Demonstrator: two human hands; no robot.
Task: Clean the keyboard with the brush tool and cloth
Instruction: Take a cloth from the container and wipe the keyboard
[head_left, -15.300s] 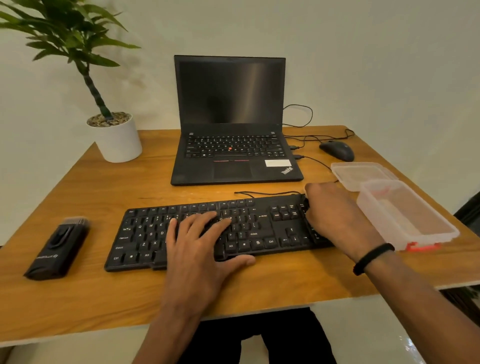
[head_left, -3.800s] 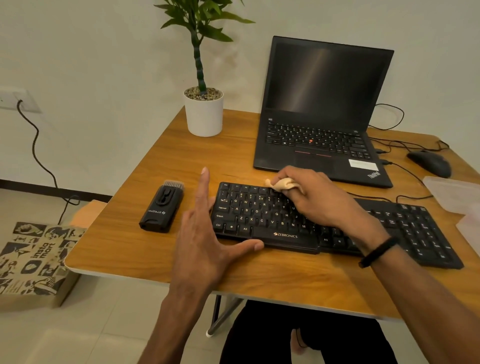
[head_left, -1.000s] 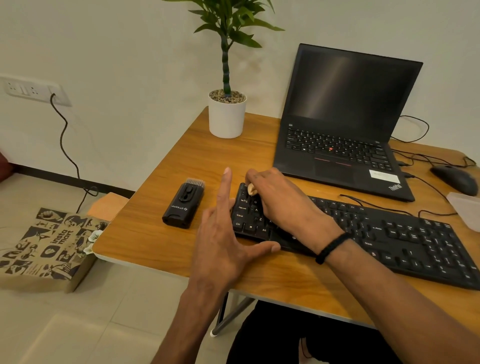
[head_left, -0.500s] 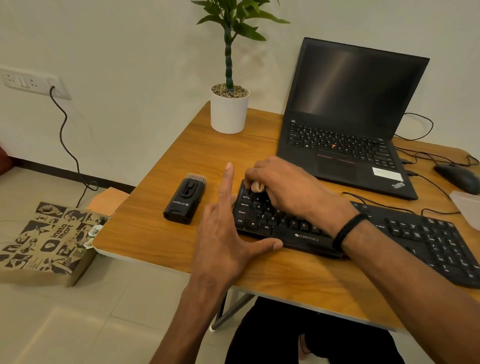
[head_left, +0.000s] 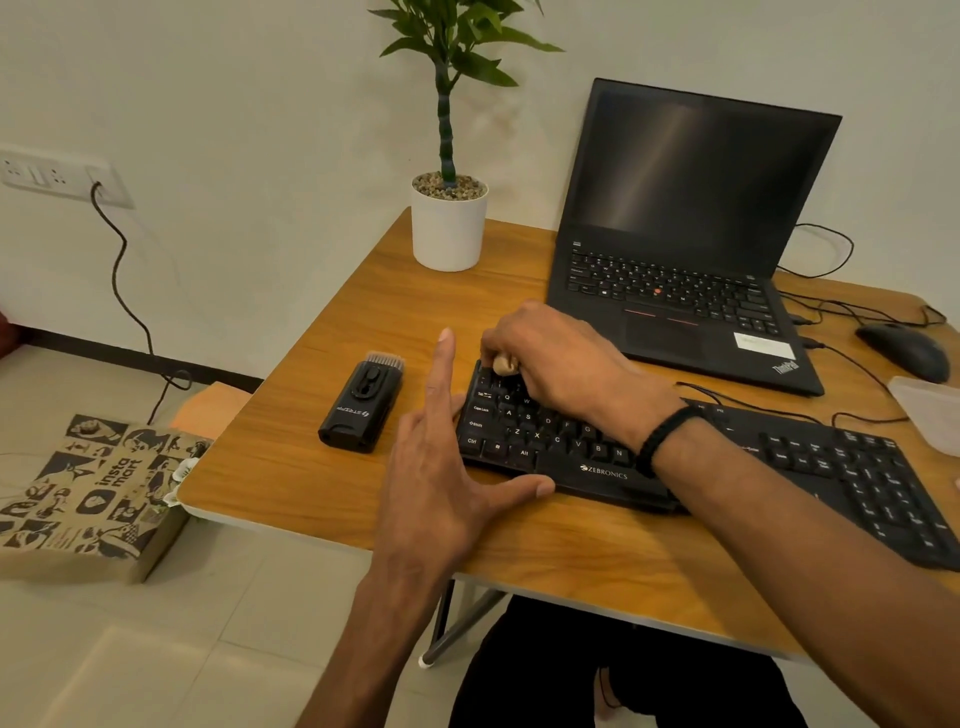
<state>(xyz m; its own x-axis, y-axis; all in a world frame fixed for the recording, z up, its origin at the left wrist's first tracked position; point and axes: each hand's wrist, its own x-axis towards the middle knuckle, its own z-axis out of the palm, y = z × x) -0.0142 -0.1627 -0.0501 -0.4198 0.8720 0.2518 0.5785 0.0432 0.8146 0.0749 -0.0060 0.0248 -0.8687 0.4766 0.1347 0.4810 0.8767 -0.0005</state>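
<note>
The keyboard (head_left: 701, 457) has the right hand (head_left: 561, 364) pinching a small cloth (head_left: 505, 364) at its far left corner; the left hand (head_left: 441, 467), fingers straight, braces its left edge.

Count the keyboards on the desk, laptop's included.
2: the external keyboard along the desk's near edge under both hands, and the laptop's built-in keyboard behind it. None seems hidden.

A home desk setup: laptop (head_left: 691, 249), potted plant (head_left: 449, 208) and mouse (head_left: 904, 351) beyond the fingers, shopping bag (head_left: 98, 488) on tiled floor.
</note>
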